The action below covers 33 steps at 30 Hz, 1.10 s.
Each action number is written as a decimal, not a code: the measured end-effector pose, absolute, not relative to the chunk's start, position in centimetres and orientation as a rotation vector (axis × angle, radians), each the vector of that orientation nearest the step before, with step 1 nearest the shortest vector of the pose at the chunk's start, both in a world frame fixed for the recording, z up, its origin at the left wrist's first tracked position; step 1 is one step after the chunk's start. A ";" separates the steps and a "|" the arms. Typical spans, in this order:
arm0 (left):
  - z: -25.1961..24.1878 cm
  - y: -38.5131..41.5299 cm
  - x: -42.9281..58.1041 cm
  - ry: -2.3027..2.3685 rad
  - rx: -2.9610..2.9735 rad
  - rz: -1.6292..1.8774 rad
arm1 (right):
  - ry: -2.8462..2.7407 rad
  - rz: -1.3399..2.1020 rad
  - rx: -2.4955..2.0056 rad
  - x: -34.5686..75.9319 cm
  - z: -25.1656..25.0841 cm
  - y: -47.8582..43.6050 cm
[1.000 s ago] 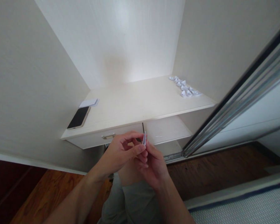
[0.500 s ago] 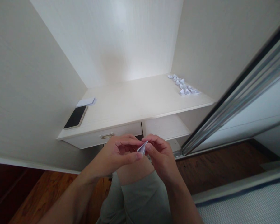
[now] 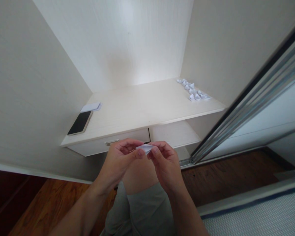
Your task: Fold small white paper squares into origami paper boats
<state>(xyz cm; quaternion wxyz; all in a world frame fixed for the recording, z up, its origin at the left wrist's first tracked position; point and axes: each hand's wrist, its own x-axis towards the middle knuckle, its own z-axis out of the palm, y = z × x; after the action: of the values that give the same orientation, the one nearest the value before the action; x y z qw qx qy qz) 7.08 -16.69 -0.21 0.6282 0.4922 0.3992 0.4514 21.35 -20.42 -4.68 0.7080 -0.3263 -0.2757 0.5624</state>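
Note:
A small folded piece of white paper (image 3: 145, 148) is held between both hands, just in front of the cabinet's edge and above my knee. My left hand (image 3: 121, 157) pinches its left end between thumb and fingers. On the opposite end, the thumb and fingertips of my right hand (image 3: 164, 160) are closed. Several small folded paper pieces (image 3: 193, 91) sit in a cluster at the right side of the cabinet shelf (image 3: 137, 105). At the left lies a stack of flat white paper (image 3: 90, 107).
A dark-screened phone (image 3: 80, 123) lies by the cabinet's left wall, in front of the paper stack. Below the shelf are a drawer with a metal handle (image 3: 111, 142) and an open compartment (image 3: 174, 134). A sliding-door track (image 3: 236, 108) runs along the right.
The folded paper has turned from a steep, pointed tilt to lying roughly level. Both hands have shifted slightly left and up, with their grip on it kept.

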 end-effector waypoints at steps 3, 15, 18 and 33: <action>-0.3 -17.0 7.6 0.935 1.043 1.114 | -0.557 1.235 -0.730 21.0 -4.6 -20.3; -0.7 -17.4 8.1 0.836 0.821 1.103 | -0.323 1.372 -0.666 20.6 -4.4 -20.3; -0.8 -17.3 8.2 0.832 0.770 1.113 | -0.263 1.438 -0.638 20.4 -4.7 -20.3; -0.9 -17.7 8.8 0.772 0.753 1.186 | -0.299 1.367 -0.611 19.7 -4.6 -20.5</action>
<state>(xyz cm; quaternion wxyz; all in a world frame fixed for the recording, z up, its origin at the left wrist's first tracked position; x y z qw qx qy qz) 8.80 -17.67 -0.92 0.6956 0.3375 0.3460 0.5315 19.67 -20.49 -4.61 0.7225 -0.2767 -0.1352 0.6190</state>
